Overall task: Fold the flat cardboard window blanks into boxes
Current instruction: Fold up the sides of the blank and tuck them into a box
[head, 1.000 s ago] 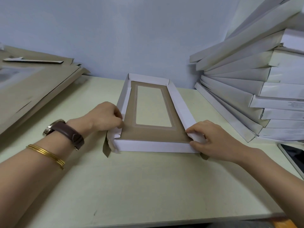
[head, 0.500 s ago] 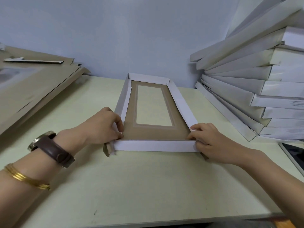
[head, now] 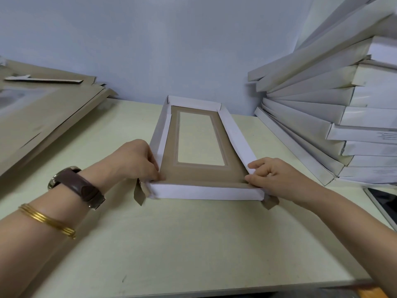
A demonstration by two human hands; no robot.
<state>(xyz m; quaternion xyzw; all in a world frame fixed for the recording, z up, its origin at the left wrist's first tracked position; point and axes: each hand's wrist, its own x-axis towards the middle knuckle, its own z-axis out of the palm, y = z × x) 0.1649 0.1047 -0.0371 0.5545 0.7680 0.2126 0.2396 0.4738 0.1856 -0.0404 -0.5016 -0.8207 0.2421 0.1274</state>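
Your left hand point(head: 133, 162) has its fingers curled in, and the fingertips pinch the box point(head: 204, 193) at its near left corner, right where the side wall meets the front wall. Your right hand point(head: 272, 177) does the same at the near right corner, with thumb and curled fingers pressed onto the wall's end.

The one box sits mid-table point(head: 193, 244) between your hands. It's a shallow long rectangle, brown matte cardboard inside and smooth white on the folded-over walls, with a rectangular window cut in the floor. All four walls are up. Two brown corner tabs stick out at the near end, one on the left point(head: 139, 194) and one on the right point(head: 271, 203).

The pile of flat brown blanks point(head: 43, 117) is on your left, too overlapped to count. The leaning stack of finished white boxes point(head: 322, 117) is on your right, roughly ten of them. You've got one brown-strapped watch point(head: 77, 186) and thin gold bangles point(head: 47, 220) on your left wrist. A dark glossy screen point(head: 384, 203) lies at the right edge.
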